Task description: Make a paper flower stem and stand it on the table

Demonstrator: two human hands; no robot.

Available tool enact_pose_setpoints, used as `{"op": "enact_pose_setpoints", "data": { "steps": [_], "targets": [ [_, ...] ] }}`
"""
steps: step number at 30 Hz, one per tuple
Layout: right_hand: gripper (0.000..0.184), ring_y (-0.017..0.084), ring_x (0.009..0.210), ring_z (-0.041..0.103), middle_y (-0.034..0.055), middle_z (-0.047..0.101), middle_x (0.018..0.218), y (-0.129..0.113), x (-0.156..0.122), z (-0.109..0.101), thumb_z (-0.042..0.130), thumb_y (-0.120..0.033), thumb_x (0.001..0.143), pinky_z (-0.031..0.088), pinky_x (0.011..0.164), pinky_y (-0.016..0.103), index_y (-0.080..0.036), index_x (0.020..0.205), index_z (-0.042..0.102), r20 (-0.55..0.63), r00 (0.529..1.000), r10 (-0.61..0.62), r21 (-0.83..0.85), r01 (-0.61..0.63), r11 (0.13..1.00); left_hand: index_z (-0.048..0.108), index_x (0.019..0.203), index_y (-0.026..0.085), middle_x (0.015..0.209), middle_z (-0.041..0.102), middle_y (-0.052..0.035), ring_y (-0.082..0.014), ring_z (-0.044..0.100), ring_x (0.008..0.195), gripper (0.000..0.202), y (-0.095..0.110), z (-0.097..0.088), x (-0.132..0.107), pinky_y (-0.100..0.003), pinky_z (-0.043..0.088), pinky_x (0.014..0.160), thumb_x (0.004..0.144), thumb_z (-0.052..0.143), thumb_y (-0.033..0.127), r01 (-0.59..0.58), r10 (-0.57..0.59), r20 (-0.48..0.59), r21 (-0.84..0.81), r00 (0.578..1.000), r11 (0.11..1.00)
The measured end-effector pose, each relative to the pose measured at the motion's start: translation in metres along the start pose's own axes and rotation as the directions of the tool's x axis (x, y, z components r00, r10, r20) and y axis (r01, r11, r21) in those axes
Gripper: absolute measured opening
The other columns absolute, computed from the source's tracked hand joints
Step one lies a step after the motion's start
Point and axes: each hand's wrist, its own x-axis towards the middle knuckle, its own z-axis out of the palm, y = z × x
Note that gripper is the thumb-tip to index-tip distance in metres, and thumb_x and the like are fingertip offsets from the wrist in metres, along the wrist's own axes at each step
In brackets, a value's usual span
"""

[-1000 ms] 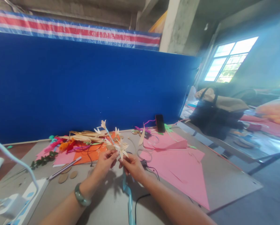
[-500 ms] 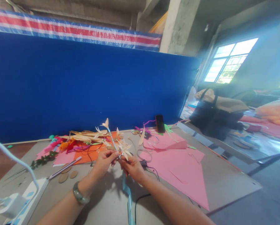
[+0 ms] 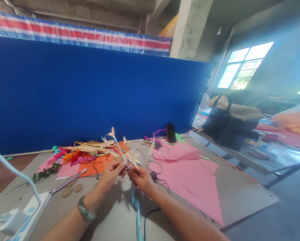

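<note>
At far left, a power strip (image 3: 33, 211) rests on the desk (image 3: 245, 197), with wooden discs (image 3: 67, 191) to its right. The left hand (image 3: 112, 174) pinches the lower end of a blue stem (image 3: 119, 146) between thumb and fingers. The pale flowers (image 3: 133, 159) stand just above the fingertips, where both hands meet. A light-blue ribbon (image 3: 138, 212) runs down from beneath the right hand (image 3: 142, 178), which pinches the flowers at their base. Pink paper (image 3: 190, 180) lies farther right

Blue partition (image 3: 89, 90) behind grey table (image 3: 242, 190), concrete pillar (image 3: 191, 30), bright window (image 3: 245, 65).
</note>
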Motion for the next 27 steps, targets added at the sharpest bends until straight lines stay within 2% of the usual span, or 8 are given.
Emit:
{"op": "enact_pose_setpoints", "data": {
  "steps": [13, 21, 27],
  "targets": [
    [0.044, 0.004, 0.035, 0.040, -0.0059, 0.046, 0.048, -0.007, -0.002, 0.002, 0.058, -0.055, 0.081, 0.030, 0.035, 0.017, -0.016, 0.063, 0.052, 0.017, 1.000, -0.004, 0.020, 0.004, 1.000, 0.071, 0.075, 0.013, 0.053, 0.056, 0.0010, -0.0097, 0.047, 0.049, 0.025, -0.001, -0.005, 0.002, -0.022, 0.037, 0.050, 0.071, 0.071, 0.038, -0.036, 0.034, 0.032, 0.069, 0.999, 0.997],
    [0.043, 0.004, 0.034, 0.040, -0.0060, 0.045, 0.048, 0.002, -0.001, 0.003, 0.058, -0.055, 0.081, 0.029, 0.034, 0.016, -0.016, 0.064, 0.054, 0.018, 1.000, 0.000, 0.016, 0.000, 1.000, 0.063, 0.066, 0.014, 0.047, 0.049, 0.0047, -0.0079, 0.040, 0.044, 0.027, -0.010, -0.005, 0.004, -0.021, 0.029, 0.046, 0.069, 0.072, 0.040, -0.013, 0.013, 0.001, 0.086, 1.000, 0.996],
    [0.042, 0.004, 0.033, 0.039, -0.0054, 0.048, 0.051, 0.003, -0.001, 0.005, 0.060, -0.055, 0.079, 0.029, 0.034, 0.017, -0.015, 0.067, 0.054, -0.006, 1.000, 0.013, 0.034, -0.013, 0.999, 0.059, 0.064, 0.015, 0.051, 0.050, 0.0040, -0.0085, 0.043, 0.049, 0.028, -0.012, -0.001, 0.001, -0.022, 0.033, 0.050, 0.072, 0.070, 0.039, -0.055, 0.055, 0.002, 0.108, 0.998, 0.993]
  ]
}}
